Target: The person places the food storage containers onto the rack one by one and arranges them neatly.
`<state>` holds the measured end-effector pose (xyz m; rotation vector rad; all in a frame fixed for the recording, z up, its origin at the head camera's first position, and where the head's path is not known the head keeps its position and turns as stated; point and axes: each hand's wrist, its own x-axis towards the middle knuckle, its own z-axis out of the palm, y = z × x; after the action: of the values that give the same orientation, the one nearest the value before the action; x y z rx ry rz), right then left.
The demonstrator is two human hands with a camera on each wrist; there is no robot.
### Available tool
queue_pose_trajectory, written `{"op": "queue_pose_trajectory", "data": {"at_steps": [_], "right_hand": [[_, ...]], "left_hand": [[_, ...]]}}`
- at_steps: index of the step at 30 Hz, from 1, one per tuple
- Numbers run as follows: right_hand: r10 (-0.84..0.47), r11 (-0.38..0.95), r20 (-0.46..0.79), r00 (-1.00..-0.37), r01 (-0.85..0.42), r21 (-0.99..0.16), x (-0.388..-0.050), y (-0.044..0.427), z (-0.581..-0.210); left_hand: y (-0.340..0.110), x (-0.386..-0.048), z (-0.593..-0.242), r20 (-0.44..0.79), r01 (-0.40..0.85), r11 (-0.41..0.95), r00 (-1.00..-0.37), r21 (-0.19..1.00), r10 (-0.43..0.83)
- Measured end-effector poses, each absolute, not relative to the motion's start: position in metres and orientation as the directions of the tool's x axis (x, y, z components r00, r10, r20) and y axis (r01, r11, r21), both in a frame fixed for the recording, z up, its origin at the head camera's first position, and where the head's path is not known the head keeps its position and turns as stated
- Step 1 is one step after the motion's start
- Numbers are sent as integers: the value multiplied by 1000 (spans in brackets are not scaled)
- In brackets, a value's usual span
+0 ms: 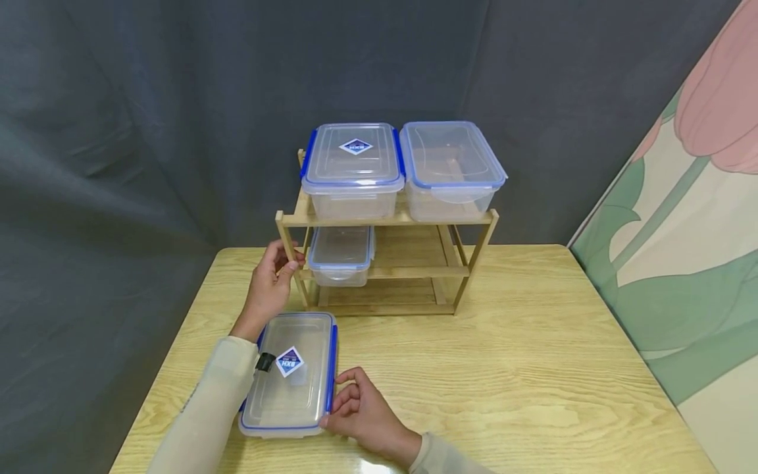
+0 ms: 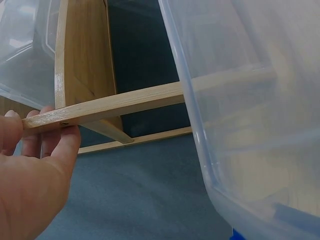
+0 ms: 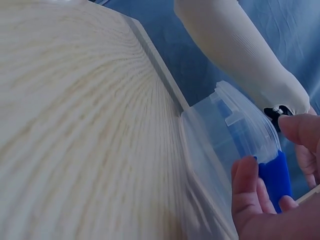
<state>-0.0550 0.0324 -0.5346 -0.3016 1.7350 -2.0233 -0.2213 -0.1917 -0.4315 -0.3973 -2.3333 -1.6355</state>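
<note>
A wooden shelf rack (image 1: 379, 272) stands at the back of the table. My left hand (image 1: 269, 286) grips its front left post (image 2: 105, 107), thumb on one side and fingers on the other in the left wrist view. In front of the rack, on the table, lies a clear food container (image 1: 290, 401) with a blue-rimmed lid and a diamond label. My right hand (image 1: 370, 415) holds its right side, thumb at the near corner. Those fingers lie by the blue latch (image 3: 276, 180) in the right wrist view. The left forearm passes over the container's left edge.
Two larger containers, a labelled one with blue latches (image 1: 355, 168) and a plain one (image 1: 453, 164), sit side by side on the top shelf. A smaller container (image 1: 340, 253) occupies the middle shelf's left. A dark curtain (image 1: 237, 99) hangs behind the wooden table (image 1: 533, 368).
</note>
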Motion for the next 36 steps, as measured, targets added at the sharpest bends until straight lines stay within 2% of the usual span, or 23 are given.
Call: {"op": "queue_pose_trajectory", "data": {"at_steps": [36], "right_hand": [[-356, -188, -137, -924, 215, -958, -54, 11, -537]], "left_hand": [[-194, -223, -433, 361, 364, 358, -929, 860, 78]]}}
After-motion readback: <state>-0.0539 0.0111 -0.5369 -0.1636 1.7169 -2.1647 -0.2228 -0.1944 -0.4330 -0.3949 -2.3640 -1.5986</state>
